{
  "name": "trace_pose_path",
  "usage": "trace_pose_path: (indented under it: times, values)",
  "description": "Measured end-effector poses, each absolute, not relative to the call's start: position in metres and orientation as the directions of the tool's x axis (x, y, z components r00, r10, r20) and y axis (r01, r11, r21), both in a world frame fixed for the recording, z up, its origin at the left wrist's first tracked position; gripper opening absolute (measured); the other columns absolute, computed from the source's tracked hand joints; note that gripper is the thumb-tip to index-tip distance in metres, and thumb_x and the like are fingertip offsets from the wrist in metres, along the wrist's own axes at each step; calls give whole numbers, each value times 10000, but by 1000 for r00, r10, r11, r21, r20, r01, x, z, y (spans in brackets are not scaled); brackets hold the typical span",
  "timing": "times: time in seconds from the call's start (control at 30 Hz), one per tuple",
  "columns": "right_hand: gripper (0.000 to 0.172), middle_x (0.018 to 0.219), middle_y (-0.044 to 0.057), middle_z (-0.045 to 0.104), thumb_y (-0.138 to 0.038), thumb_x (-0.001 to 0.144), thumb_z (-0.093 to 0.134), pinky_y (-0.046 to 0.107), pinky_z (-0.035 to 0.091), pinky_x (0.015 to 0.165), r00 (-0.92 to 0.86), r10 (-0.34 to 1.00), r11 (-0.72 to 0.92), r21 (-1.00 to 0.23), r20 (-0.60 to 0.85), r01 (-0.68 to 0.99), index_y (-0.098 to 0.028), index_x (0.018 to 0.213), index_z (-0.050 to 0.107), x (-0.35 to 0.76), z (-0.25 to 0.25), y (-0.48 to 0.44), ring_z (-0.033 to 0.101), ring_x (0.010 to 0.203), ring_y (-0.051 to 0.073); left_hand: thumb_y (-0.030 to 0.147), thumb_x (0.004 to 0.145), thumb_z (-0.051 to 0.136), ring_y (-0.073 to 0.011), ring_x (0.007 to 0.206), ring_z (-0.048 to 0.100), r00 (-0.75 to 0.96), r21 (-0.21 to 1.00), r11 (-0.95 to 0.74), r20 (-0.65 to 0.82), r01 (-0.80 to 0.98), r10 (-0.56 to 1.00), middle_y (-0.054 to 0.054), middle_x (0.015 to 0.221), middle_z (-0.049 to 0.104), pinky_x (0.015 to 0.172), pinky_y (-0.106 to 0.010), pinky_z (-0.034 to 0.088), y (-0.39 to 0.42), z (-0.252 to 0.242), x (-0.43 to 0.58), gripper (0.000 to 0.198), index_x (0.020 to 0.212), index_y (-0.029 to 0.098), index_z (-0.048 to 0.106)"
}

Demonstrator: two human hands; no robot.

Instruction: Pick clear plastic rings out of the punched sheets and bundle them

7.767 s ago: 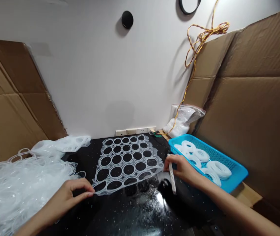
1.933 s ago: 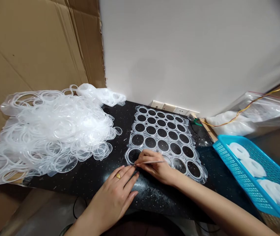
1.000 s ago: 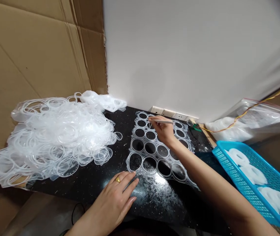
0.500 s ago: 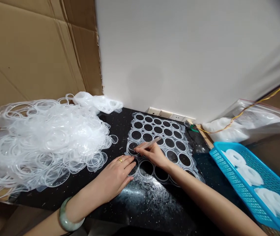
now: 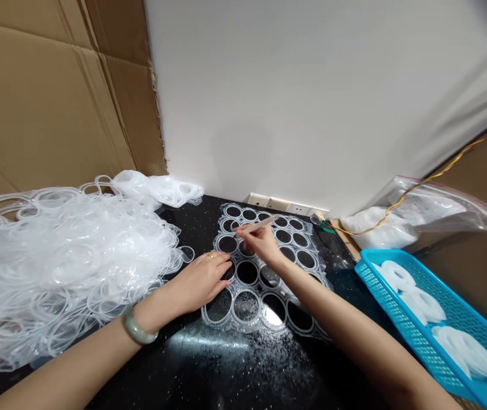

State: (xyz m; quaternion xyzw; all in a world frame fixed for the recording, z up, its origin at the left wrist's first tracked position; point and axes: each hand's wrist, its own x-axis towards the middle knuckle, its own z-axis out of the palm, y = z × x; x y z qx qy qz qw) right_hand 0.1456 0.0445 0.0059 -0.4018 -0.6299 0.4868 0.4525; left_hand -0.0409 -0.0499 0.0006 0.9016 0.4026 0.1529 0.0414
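Observation:
A translucent sheet with rows of ring-edged round holes lies flat on the black speckled tabletop. My left hand, with a gold ring and a green bangle, rests palm down on the sheet's left edge, fingers stretched out. My right hand pinches a thin pale tool like a pen. The tool's lower end is over a hole near the sheet's upper left; whether it touches the sheet cannot be made out.
Clear plastic rings are heaped on the left beside cardboard. A blue basket with white ring stacks stands at the right. Behind are wall sockets, a yellow wire and a clear bag.
The view has shifted. More of the sheet's near edge shows, and both hands have moved up along it, the tool now over a hole farther back.

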Motion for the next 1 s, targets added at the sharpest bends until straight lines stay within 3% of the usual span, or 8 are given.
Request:
trace_pose_path:
  times: [0.1, 0.33, 0.73, 1.0]
  values:
    - [340, 663, 39, 661, -454, 699, 735, 202, 342, 397, -400, 911, 157, -981, 100, 112, -122, 770, 712, 140, -13, 38, 472, 442, 77, 292, 937, 567, -283, 1243, 520, 617, 232, -667, 255, 708, 744, -145, 1321, 583, 1054, -449, 418, -50, -8, -43, 386, 1287, 129, 571]
    - [349, 586, 10, 605, -467, 734, 722, 211, 348, 417, -438, 898, 151, -968, 50, 200, -120, 778, 713, 142, -21, 40, 458, 457, 86, 294, 929, 577, -293, 1268, 498, 608, 275, -661, 260, 698, 750, -148, 1348, 560, 1055, -464, 423, -53, -10, -45, 398, 1292, 132, 565]
    - [373, 672, 27, 631, -496, 750, 706, 214, 364, 442, -462, 885, 148, -974, 54, 170, -126, 801, 703, 145, -22, 38, 467, 495, 90, 296, 939, 566, -273, 1301, 463, 603, 300, -664, 277, 685, 748, -117, 1385, 530, 1071, -448, 412, -52, -20, -50, 403, 1326, 189, 537]
    - [333, 787, 61, 662, -468, 820, 660, 229, 415, 470, -500, 852, 297, -932, 158, 210, -139, 792, 705, 142, -24, 36, 521, 530, 108, 282, 941, 554, -267, 1263, 489, 556, 340, -648, 334, 682, 761, -127, 1329, 560, 1053, -443, 429, -54, -21, -46, 370, 1294, 173, 541]
